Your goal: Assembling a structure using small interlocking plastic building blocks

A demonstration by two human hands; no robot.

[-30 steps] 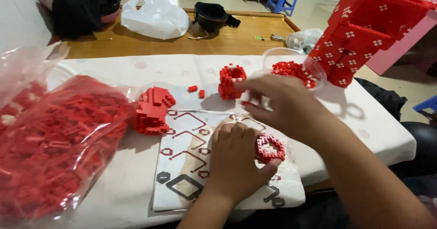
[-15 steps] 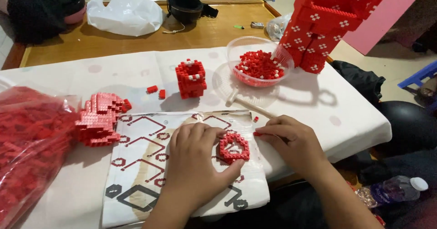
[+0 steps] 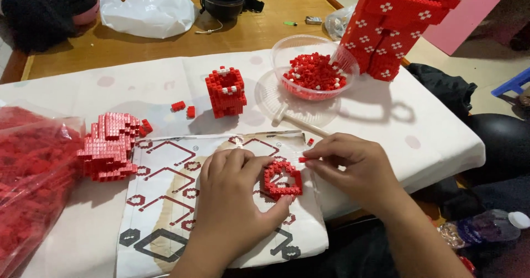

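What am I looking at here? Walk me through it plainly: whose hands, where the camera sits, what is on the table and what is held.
There is no machine here. A person wears a camera on the head, so the view looks down at their own two bare hands.

The left hand steadies a small ring of red building bricks on a printed sheet. The right hand pinches one tiny red brick beside that ring.

On the white table cover stand a small square brick tower, a stepped brick piece and two loose bricks. A clear bowl holds more small bricks, and a clear bag of bricks lies at the left edge. A tall red brick building stands at the far right corner.
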